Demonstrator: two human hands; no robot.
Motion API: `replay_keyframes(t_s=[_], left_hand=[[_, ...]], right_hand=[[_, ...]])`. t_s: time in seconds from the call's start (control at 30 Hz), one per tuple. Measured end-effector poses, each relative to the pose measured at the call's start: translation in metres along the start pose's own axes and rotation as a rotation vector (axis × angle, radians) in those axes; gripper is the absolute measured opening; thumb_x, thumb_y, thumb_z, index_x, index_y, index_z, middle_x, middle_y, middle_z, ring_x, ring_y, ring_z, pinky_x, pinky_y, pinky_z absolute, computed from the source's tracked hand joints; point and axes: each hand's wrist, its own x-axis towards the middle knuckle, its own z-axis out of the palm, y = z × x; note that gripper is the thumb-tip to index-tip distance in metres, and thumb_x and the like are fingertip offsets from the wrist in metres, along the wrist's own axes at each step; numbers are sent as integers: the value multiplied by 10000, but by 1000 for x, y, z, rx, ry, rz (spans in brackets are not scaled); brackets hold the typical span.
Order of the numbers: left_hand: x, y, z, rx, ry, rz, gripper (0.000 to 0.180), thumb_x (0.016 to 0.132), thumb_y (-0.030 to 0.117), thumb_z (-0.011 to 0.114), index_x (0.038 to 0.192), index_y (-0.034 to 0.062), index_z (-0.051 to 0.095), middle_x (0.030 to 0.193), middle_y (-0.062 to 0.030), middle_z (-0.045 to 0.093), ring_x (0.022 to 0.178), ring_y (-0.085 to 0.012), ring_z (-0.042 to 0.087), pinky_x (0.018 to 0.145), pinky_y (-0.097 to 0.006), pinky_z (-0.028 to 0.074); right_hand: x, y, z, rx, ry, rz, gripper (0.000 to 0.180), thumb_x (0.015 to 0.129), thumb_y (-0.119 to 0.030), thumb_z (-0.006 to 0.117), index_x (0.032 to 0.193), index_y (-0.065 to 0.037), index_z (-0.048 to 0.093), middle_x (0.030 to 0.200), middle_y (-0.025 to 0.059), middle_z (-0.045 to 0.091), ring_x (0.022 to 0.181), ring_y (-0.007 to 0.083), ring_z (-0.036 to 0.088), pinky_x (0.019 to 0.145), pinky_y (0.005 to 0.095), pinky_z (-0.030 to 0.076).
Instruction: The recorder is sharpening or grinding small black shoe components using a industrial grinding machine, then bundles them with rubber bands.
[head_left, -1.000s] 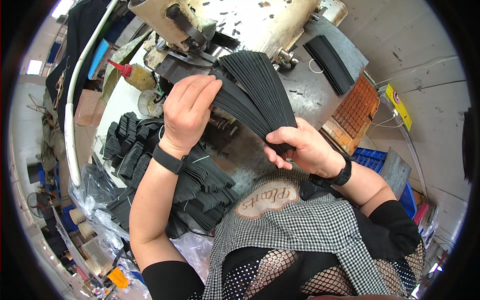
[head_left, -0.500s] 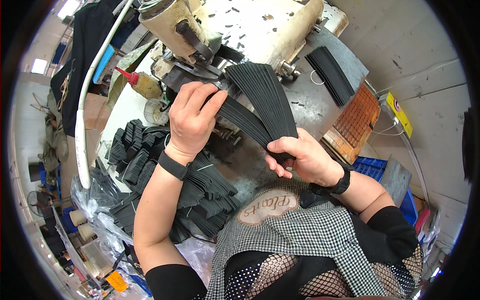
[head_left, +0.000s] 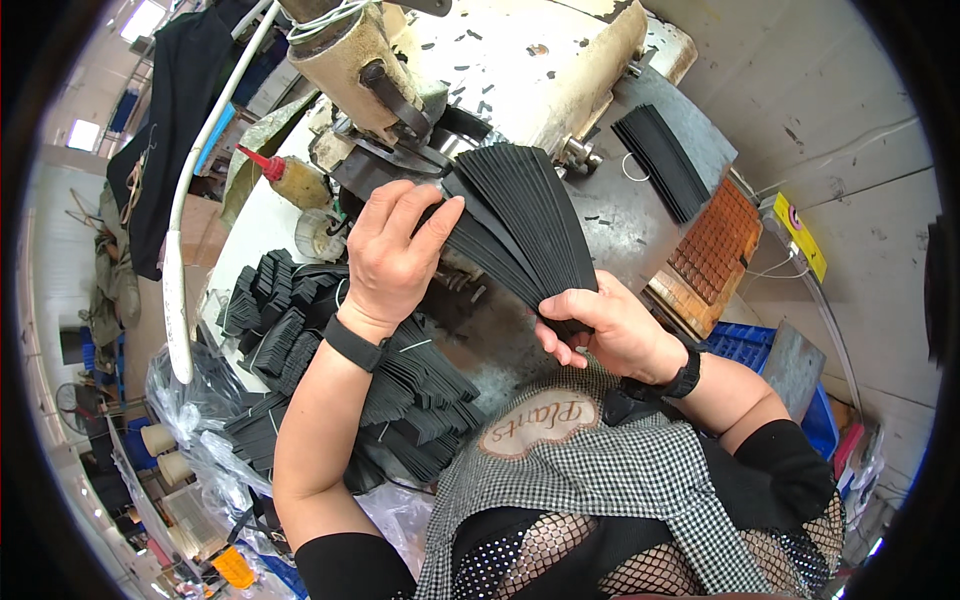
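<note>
A fan of thin black strips (head_left: 535, 220), probably fabric or rubber, spreads between my hands in front of the sewing machine. My right hand (head_left: 625, 325) is closed round the gathered near end, thumb on top and fingers underneath. At the upper left edge of the fan, my left hand (head_left: 395, 250) has its fingers bent together on the end of the nearest strips. The strips splay apart toward their far ends. Below my left wrist lies a big heap of bundled black strips (head_left: 410, 375), some tied with pale string.
The cream sewing machine (head_left: 350, 75) stands at the far side, black scraps scattered over it. An oil bottle with a red nozzle (head_left: 290, 180) is at its left. To the right are another strip stack (head_left: 662, 160), a brown ridged block (head_left: 712, 255) and a blue crate (head_left: 740, 345).
The strips have fanned wider, and more now lie on the left side of the fan. My left hand has shifted slightly down and right, still at the strips' edge.
</note>
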Motion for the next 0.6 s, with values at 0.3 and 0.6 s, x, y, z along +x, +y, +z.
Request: replay_keyframes(t_s=[0.3, 0.6], left_hand=[[-3, 3, 5, -33, 8, -15, 395, 595, -37, 644, 979, 50, 671, 915, -70, 609, 857, -271, 597, 734, -367, 527], [-4, 5, -1, -27, 28, 7, 443, 503, -59, 620, 937, 23, 649, 881, -97, 592, 834, -302, 585, 702, -376, 499]], right_hand=[[-4, 2, -3, 3, -1, 2, 173, 888, -131, 550, 821, 21, 598, 683, 90, 632, 510, 117, 573, 403, 227, 408], [-9, 3, 1, 29, 51, -90, 198, 895, -152, 530, 803, 10, 596, 689, 85, 630, 523, 117, 579, 414, 222, 413]])
